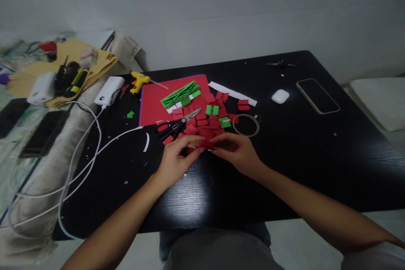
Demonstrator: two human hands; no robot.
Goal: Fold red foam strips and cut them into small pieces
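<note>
Between my two hands is a small piece of red paper (207, 133), pinched from both sides above the front of the table. My left hand (179, 156) grips its left edge with thumb and forefinger. On the other edge, the fingers of my right hand (238, 152) are closed the same way. Just beyond them lies a pile of folded red paper pieces (202, 120) with a few green folded pieces (211, 110) among them. Black-handled scissors (180, 124) rest at the pile's left, blades partly over it. The fingers hide part of the held paper.
Red sheets (155, 99) lie behind, bearing a pleated green paper piece (180, 95). A yellow glue gun (139, 82), a white power bank (109, 90) and white cables (99, 135) are leftward. Rightward are a tape ring (257, 128), a white earbud case (280, 96) and a phone (318, 96).
</note>
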